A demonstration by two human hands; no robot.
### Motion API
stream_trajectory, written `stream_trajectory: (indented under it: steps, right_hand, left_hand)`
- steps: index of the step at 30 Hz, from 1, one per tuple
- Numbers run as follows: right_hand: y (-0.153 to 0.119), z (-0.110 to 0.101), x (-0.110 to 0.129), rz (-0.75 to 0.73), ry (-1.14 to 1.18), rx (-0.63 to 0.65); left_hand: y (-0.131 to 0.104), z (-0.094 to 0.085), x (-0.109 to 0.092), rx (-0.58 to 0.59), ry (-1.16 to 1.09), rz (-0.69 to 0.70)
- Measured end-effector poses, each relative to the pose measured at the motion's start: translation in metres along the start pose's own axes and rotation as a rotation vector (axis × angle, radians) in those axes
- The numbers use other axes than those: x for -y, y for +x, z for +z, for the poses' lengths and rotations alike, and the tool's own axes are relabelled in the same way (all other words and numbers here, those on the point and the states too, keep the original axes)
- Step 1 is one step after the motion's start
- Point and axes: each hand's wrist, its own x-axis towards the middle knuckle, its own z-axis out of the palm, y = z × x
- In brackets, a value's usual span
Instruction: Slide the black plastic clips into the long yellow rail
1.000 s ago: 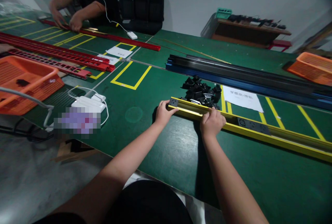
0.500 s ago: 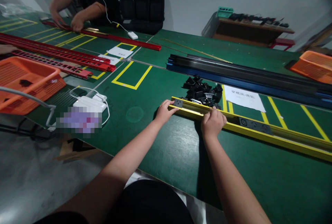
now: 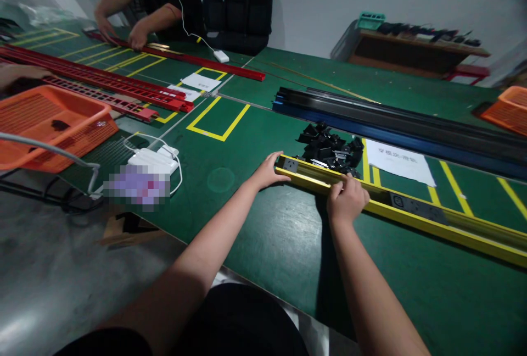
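A long yellow metal rail point(image 3: 411, 223) with an open channel lies on the green table. A dark socket module point(image 3: 290, 165) sits in its left end, and a longer black socket module point(image 3: 415, 206) is further right in the channel. My left hand point(image 3: 268, 173) is around the rail's left end, thumb along the near side and fingers at the far side. To its right, my right hand point(image 3: 348, 200) is closed over the rail's near edge, fingers curled into the channel. Whether a small part is under those fingers is hidden. Behind the rail lies a pile of black parts point(image 3: 329, 146).
Dark long rails point(image 3: 354, 111) lie behind the pile, near a paper label point(image 3: 399, 161). At left are red rails point(image 3: 123, 84), an orange basket point(image 3: 53, 125) and a white power strip point(image 3: 154, 161) with cable. Across the table, a co-worker's hands point(image 3: 138, 36) touch a red rail.
The view has turned a little left, so everything sits further right in the picture. My left hand's fingers and thumb look slightly more stretched at the rail's end. My right hand stays closed on the rail.
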Motion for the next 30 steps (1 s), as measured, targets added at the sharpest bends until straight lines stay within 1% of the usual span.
stream_trajectory:
  steps: [2,4,6,7,8,9,11,12,13,15,17,20,24,27,30]
  right_hand:
    - [0.003,-0.003,0.004,0.048,0.003,-0.001]
    - [0.009,-0.005,0.013,0.141,-0.004,-0.036]
    - [0.016,-0.006,0.027,0.213,-0.011,-0.085]
    - [0.02,-0.005,0.037,0.209,-0.002,-0.091]
    - [0.023,-0.004,0.048,0.17,0.021,-0.074]
    - [0.026,-0.003,0.06,0.104,0.057,-0.029]
    - [0.03,0.002,0.085,-0.048,0.147,0.107]
    - [0.032,0.006,0.096,-0.1,0.175,0.167]
    - [0.033,0.01,0.106,-0.132,0.185,0.217]
    - [0.035,0.02,0.121,-0.129,0.154,0.288]
    - [0.036,0.031,0.129,-0.069,0.083,0.341]
    - [0.039,0.043,0.133,0.027,-0.038,0.414]
    - [0.041,0.051,0.137,0.105,-0.137,0.483]
    - [0.042,0.05,0.14,0.134,-0.156,0.481]
    - [0.04,0.046,0.143,0.136,-0.143,0.441]
  left_hand:
    - [-0.001,0.002,0.0,-0.014,-0.013,-0.015]
    - [-0.001,0.003,-0.002,-0.024,-0.034,-0.021]
    - [-0.002,0.003,-0.002,-0.03,-0.056,-0.021]
    - [-0.002,0.003,-0.003,-0.035,-0.065,-0.024]
    - [-0.002,0.003,-0.003,-0.037,-0.071,-0.028]
    - [-0.002,0.003,-0.002,-0.039,-0.074,-0.034]
    - [-0.001,0.004,0.0,-0.038,-0.063,-0.049]
    - [-0.001,0.004,0.001,-0.034,-0.054,-0.052]
    - [0.0,0.005,0.003,-0.03,-0.045,-0.049]
    - [0.0,0.005,0.007,-0.025,-0.034,-0.035]
    - [0.0,0.006,0.009,-0.021,-0.043,-0.023]
    - [0.0,0.006,0.01,-0.027,-0.072,-0.024]
    - [0.0,0.006,0.009,-0.019,-0.086,-0.007]
    - [0.0,0.007,0.012,-0.003,-0.072,0.007]
    - [0.001,0.009,0.015,0.002,-0.072,0.011]
